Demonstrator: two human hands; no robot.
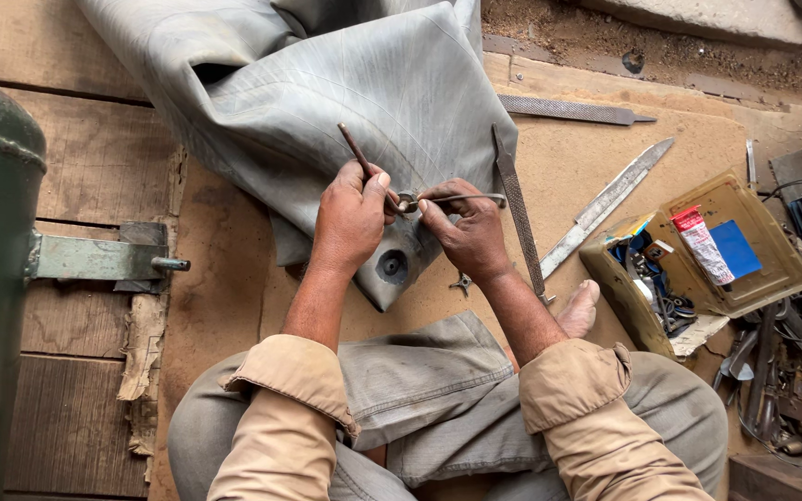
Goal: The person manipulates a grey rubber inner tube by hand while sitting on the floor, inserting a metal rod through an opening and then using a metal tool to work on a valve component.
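Your left hand [350, 215] is curled into a fist around a thin brown rod [356, 152], which sticks up and to the left from between thumb and fingers. Your right hand [468, 232] is pinching the end of a slim bent metal tool [461, 197], thumb against forefinger. Both hands meet at a small metal ring fitting [407, 200] on the grey rubber tube [345, 83], which lies folded across the wooden floor [76, 176] in front of your knees. Both forearms reach forward from rolled tan sleeves [299, 371], wrists slightly bent down.

Your fingers cover most of the fitting, so how the tools engage it is hard to tell. A long file [519, 215] lies just beside your right hand. The tube's upper part is cut off by the frame edge.
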